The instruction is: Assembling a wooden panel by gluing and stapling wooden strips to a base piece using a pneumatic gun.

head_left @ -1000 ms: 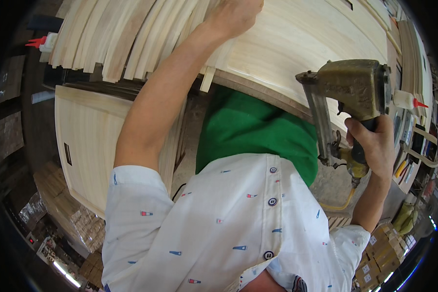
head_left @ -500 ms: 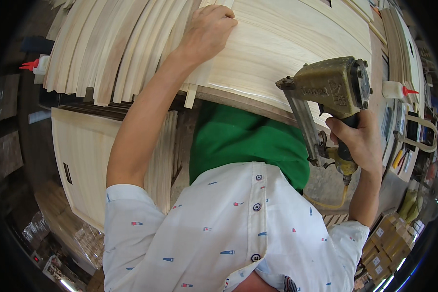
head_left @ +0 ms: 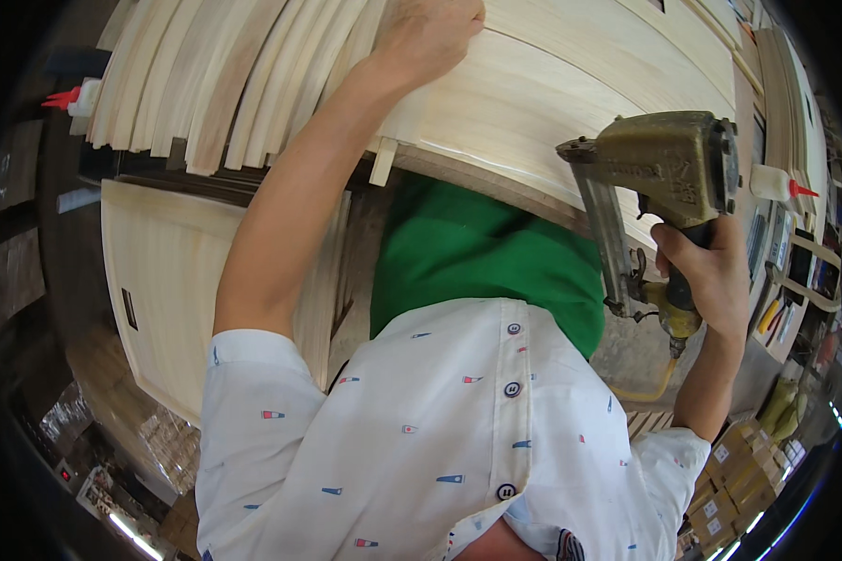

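A: Right hand (head_left: 711, 271)?

B: Grip clamped round the handle of a brass-coloured nail gun (head_left: 660, 187), at the right of the view. The gun's body sits above the hand, its long magazine slants down on the left side, and a yellowish hose (head_left: 647, 391) curls off below the handle.

A: Is the gun touching the wood?

B: Cannot tell. It overlaps the near edge of the big pale wood panel (head_left: 571, 84) in the picture, but contact isn't clear.

A: Left hand (head_left: 430, 33)?

B: Arm stretched up to the top of the view, palm and fingers laid on the panel's upper part. Fingers curled down on the wood, not wrapped round anything I can see; the fingertips run out at the frame edge.

A: What's around it?

B: A stack of thin pale wood strips (head_left: 215, 84) fans out just left of that hand. A small wood block (head_left: 384, 161) sticks out under the panel's edge, near the forearm. Another flat pale board (head_left: 173, 280) leans lower left, below the strips.

A: Anything else?

B: A white glue bottle with a red tip (head_left: 778, 183) just right of the gun, a second one (head_left: 73, 97) far left. Person wears a white patterned shirt (head_left: 440, 439) over green trousers (head_left: 482, 252). Cardboard boxes (head_left: 730, 481) at lower right.
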### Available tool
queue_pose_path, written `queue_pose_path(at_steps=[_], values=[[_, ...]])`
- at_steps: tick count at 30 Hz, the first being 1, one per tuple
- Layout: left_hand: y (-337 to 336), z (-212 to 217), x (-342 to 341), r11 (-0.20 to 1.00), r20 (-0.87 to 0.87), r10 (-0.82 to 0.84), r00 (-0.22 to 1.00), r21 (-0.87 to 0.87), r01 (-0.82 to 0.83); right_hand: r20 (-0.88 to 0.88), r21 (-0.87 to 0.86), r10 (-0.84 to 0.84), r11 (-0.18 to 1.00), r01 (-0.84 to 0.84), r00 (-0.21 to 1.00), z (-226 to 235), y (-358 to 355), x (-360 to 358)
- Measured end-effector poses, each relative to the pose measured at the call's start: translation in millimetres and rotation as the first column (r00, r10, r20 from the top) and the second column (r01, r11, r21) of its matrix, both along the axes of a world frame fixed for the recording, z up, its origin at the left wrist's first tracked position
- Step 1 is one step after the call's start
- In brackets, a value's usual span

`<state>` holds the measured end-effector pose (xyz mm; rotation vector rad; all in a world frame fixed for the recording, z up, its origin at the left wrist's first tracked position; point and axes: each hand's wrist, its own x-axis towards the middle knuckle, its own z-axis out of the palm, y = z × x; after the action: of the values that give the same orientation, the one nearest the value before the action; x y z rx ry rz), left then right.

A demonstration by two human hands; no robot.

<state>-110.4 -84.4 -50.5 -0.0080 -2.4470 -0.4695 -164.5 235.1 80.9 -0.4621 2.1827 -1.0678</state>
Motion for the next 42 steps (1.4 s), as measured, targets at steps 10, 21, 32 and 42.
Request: queue_pose_path(at_steps=[10,21,32,42], values=[[-2,-5,3,1.000,-0.021,0.013,1.000,0.013,-0.013,-0.032,0.057,0.072,0.996,-0.070,0.997,6,-7,3],[26,36,103,0.984,0.413,-0.153,0.898,0.151,0.098,-0.010,0.050,0.101,0.994,-0.101,0.995,12,-11,9],[39,42,118,0.982,0.426,-0.109,0.898,-0.093,0.164,-0.050,0.074,0.148,0.987,-0.144,0.988,14,-10,8],[37,38,114,0.967,0.407,-0.106,0.907,-0.171,0.189,-0.026,0.030,0.172,0.985,-0.172,0.985,10,-10,7]])
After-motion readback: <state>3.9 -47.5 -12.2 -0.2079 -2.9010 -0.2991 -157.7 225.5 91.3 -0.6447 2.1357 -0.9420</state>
